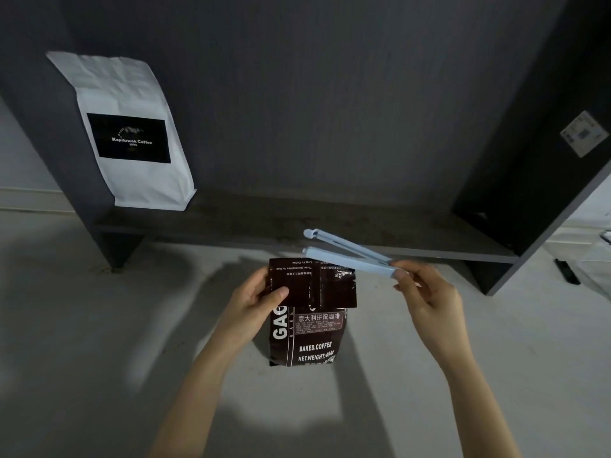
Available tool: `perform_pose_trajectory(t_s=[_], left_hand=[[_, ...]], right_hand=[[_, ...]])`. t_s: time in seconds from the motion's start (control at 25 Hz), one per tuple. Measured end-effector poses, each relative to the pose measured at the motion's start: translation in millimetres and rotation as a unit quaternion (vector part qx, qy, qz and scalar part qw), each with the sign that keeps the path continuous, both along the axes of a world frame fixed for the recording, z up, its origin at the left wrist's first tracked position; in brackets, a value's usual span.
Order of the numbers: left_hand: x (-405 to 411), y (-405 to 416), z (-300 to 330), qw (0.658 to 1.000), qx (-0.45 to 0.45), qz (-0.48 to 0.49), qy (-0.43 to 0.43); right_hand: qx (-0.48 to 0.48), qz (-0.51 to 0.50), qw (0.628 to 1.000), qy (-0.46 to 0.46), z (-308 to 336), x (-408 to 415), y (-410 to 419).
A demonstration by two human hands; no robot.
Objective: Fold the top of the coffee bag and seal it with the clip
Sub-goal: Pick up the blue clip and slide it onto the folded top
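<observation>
A dark brown coffee bag (309, 338) with white lettering stands upright on the pale floor in the middle of the head view. Its top flap is folded down over the front. My left hand (254, 299) grips the folded flap at its left edge, thumb pressed on the front. My right hand (426, 292) holds a long light-blue sealing clip (347, 254) by its hinged end. The clip's two arms are spread apart, and their free ends point left, just above the bag's top right corner.
A white coffee bag (132, 127) with a black label leans on the low shelf (297, 226) of a dark cabinet behind. The cabinet's side panel (545, 193) rises at the right. A small dark object (567, 271) lies on the floor at far right.
</observation>
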State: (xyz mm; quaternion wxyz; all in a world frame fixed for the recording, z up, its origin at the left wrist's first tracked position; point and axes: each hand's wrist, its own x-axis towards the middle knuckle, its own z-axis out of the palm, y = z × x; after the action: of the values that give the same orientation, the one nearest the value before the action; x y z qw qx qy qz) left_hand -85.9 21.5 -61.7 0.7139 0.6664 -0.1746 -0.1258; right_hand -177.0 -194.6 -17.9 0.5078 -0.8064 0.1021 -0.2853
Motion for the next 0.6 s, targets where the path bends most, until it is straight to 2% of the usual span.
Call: perform_pose_trajectory(t_s=[0.2,0.6], left_hand=[[-0.9,1.0,-4.4,1.000,-0.006,-0.001,0.002],[-3.1,2.1,-9.8,1.000,0.000,0.015,0.025]], right_hand=[[-0.005,0.041,0.999,0.026,-4.6,13.7,9.5],[0.135,0.101,0.986,0.003,-18.7,28.8,29.9]])
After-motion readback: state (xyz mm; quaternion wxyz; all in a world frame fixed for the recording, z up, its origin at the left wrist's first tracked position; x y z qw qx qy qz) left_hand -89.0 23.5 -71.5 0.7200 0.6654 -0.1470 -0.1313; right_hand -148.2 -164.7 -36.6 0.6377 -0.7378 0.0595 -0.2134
